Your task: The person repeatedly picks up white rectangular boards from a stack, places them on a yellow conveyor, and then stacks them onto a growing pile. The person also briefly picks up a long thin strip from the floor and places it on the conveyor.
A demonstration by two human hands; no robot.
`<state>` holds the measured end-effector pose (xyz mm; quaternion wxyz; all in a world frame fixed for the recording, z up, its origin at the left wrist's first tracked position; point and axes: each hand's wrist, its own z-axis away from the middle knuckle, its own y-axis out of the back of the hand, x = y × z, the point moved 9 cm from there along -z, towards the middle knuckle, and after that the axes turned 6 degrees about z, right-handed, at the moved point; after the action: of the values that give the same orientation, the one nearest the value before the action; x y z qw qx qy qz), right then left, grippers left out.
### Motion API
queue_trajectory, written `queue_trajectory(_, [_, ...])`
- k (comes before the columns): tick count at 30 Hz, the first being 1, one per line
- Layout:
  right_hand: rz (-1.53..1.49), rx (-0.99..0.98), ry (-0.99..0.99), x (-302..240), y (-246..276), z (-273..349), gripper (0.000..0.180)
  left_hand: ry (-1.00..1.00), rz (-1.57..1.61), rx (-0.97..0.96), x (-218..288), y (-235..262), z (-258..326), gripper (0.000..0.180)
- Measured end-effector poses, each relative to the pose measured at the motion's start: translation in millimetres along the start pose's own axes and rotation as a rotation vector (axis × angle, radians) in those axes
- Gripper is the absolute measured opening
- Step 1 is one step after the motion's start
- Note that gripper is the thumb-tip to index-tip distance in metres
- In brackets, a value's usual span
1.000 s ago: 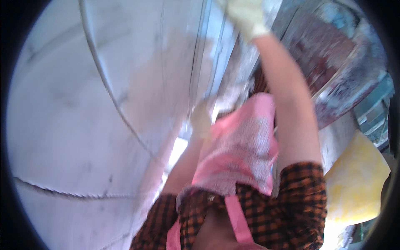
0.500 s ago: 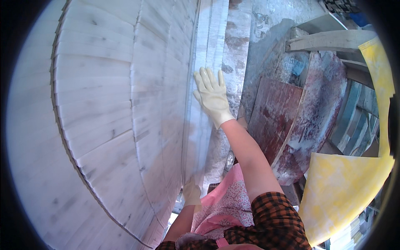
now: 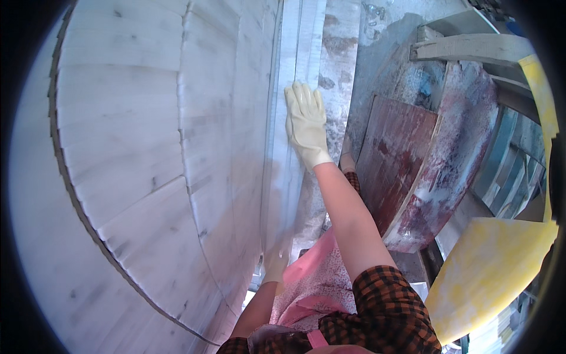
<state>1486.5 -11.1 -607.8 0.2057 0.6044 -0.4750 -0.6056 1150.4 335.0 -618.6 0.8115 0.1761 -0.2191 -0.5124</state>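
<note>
My right hand [image 3: 306, 121], in a cream rubber glove, lies flat on long, narrow, pale strips [image 3: 286, 183]. Its fingers stretch forward, close together, along the strips. Nearer my body, my left hand [image 3: 277, 265], also gloved, is at the near end of the strips. Its fingers are blurred and mostly hidden, so its grip does not show. The strips lie side by side, lengthwise away from me, against a big stack of white, grey-marbled slabs [image 3: 130, 130] on my left.
A stained, pale ledge [image 3: 339, 65] runs just right of the strips. Farther right stand a worn reddish board [image 3: 398, 156], a wooden beam [image 3: 471, 48] and hanging yellow mottled sheeting [image 3: 492, 271]. My pink apron [image 3: 315, 274] touches the work area's near side.
My right hand has shifted slightly away from me and to the right, its fingers now closer together. My left hand has moved a little forward. The view has shifted slightly.
</note>
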Motion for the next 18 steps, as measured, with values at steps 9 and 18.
queue_trajectory(9, [-0.037,0.039,-0.041,-1.8,4.2,-1.4,0.053,-0.068,0.187,0.032,-25.9,-19.6,-6.3,0.041])
queue_trajectory(18, [-0.027,0.144,-0.089,0.2,7.0,3.7,0.053,0.035,0.317,0.016,-35.3,-19.4,-3.1,0.035])
